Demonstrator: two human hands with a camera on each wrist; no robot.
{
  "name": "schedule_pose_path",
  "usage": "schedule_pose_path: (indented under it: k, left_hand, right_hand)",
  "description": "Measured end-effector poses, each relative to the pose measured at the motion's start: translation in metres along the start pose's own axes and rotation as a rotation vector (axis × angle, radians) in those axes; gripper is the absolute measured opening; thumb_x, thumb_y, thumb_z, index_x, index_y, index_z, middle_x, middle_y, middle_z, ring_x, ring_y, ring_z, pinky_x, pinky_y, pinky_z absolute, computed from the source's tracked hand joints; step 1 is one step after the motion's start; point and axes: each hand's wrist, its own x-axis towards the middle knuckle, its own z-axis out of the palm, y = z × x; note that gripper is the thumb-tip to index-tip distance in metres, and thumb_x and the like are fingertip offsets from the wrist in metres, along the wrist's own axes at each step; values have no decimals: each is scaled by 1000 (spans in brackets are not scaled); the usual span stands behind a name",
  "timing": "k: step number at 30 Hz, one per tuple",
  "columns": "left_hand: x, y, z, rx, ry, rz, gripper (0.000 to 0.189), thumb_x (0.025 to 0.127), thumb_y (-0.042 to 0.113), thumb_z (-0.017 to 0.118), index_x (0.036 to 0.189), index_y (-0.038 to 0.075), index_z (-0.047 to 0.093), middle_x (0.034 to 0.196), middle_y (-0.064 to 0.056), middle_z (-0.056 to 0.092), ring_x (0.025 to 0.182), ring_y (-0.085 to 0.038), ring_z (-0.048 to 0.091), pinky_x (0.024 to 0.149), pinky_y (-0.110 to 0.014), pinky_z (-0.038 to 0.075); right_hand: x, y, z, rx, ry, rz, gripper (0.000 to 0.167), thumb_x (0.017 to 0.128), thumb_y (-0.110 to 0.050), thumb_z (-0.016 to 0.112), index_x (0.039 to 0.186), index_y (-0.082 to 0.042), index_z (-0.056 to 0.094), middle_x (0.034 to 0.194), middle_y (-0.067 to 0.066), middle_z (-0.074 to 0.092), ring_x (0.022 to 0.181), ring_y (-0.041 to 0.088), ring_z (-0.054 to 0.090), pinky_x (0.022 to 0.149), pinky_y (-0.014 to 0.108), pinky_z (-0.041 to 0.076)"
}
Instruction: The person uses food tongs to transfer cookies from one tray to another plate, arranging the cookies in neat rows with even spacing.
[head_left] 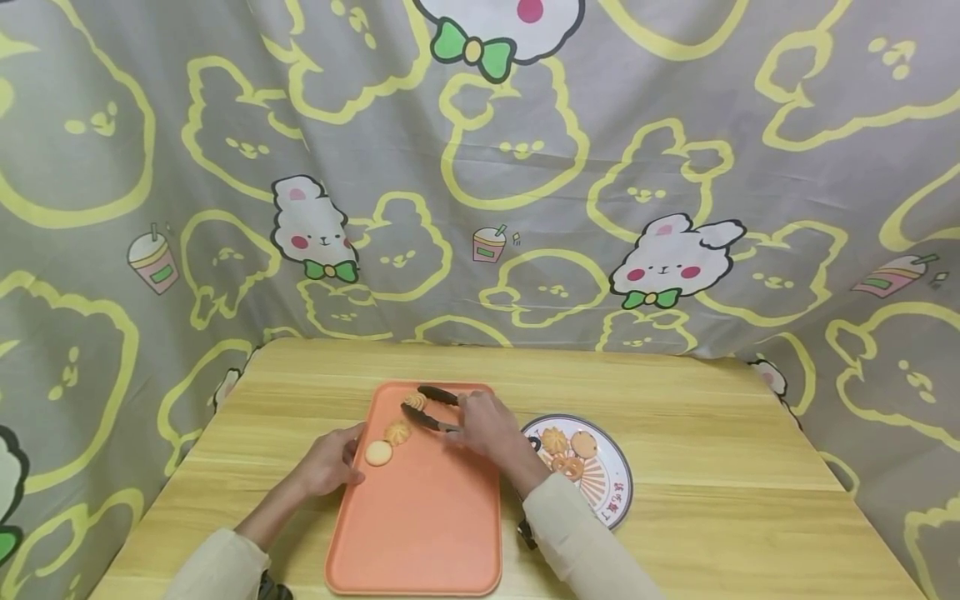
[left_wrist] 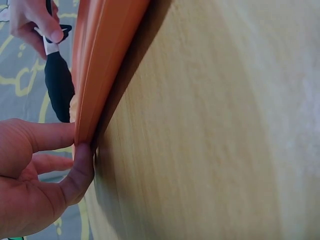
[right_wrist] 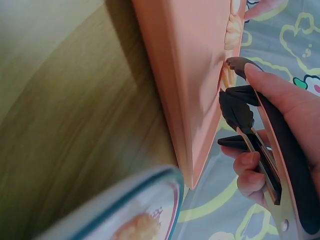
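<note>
My left hand [head_left: 328,463] pinches the left rim of an orange tray [head_left: 420,533], thumb on one side and fingers on the other in the left wrist view. My right hand [head_left: 487,427] grips black-tipped tongs [right_wrist: 291,165] over the tray's far end. The tongs' two tips stand on either side of a swirled cookie [head_left: 415,402]; whether both touch it I cannot tell. Nearer me along the left edge lie a ridged flower-shaped cookie [head_left: 398,432] and a smooth round cookie [head_left: 378,453].
Right of the tray, partly behind my right forearm, a patterned plate [head_left: 618,475] bears several cookies, among them a star-shaped cookie [head_left: 554,440] and a round cookie [head_left: 583,445]. Both stand on a wooden table [head_left: 720,500]. A printed curtain [head_left: 540,292] hangs behind and at the sides.
</note>
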Motion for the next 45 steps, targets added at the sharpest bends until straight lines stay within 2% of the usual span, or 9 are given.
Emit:
schedule_pose_path:
  k: [5,10,16,18,22,25,32,39,45]
  left_hand:
    - [0,0,0,5,2,3,82,68,-11,73,138,-18,31,83,-12,58,68,-16,49,55,-23,45]
    - [0,1,1,4,6,-19,83,68,-12,73,139,-17,31,84,-12,54,65,-15,46,54,-22,43]
    - [0,2,1,14,14,-25,83,68,-12,73,139,-17,31,85,-13,55,66,-15,47,55,-22,44]
    - [0,2,0,11,15,-31,83,68,-12,73,139,-17,31,85,-13,55,66,-16,47,55,-22,44]
    - [0,2,1,10,19,-33,83,67,-12,73,139,-16,32,85,-12,56,66,-15,48,55,-22,45]
    - [1,1,1,15,20,-18,82,67,-12,73,139,-16,33,83,-12,57,67,-15,49,55,-22,46]
    - [1,1,2,-7,16,-18,82,68,-13,72,140,-15,33,81,-12,56,66,-16,48,54,-23,45]
    - [2,0,2,-5,13,-3,82,68,-13,71,140,-14,33,80,-12,56,65,-16,48,53,-23,45]
    - [3,-1,1,-2,5,15,82,67,-13,71,140,-14,33,79,-12,55,64,-14,47,53,-22,44]
  right_hand:
    - [-8,6,-4,-34,-26,0,50,77,-54,70,98,-9,63,78,3,57,62,12,50,58,25,47]
    - [-19,15,-10,-68,-27,-17,53,78,-54,70,104,-8,62,81,5,58,65,14,50,56,24,46]
    - [-34,25,-15,-14,-29,-10,59,78,-50,72,117,-7,61,88,10,62,67,17,56,54,25,44]
    - [-39,28,-17,22,-36,4,63,78,-49,72,123,-7,59,97,12,63,72,20,59,57,27,46]
    - [-49,35,-23,75,-68,44,71,77,-51,72,132,-9,56,122,16,61,96,28,63,64,30,48]
    - [-59,40,-28,79,-71,63,75,76,-53,72,136,-11,53,130,17,57,103,31,62,64,30,47]
    - [-83,57,-38,88,3,73,73,72,-49,77,130,-9,59,123,16,62,88,22,62,61,30,48]
    - [-109,79,-46,78,32,53,75,70,-49,78,129,-7,60,122,16,62,98,27,64,82,40,54]
    - [-131,100,-47,53,97,-24,70,70,-45,79,125,-4,62,111,13,67,90,26,67,75,37,56]
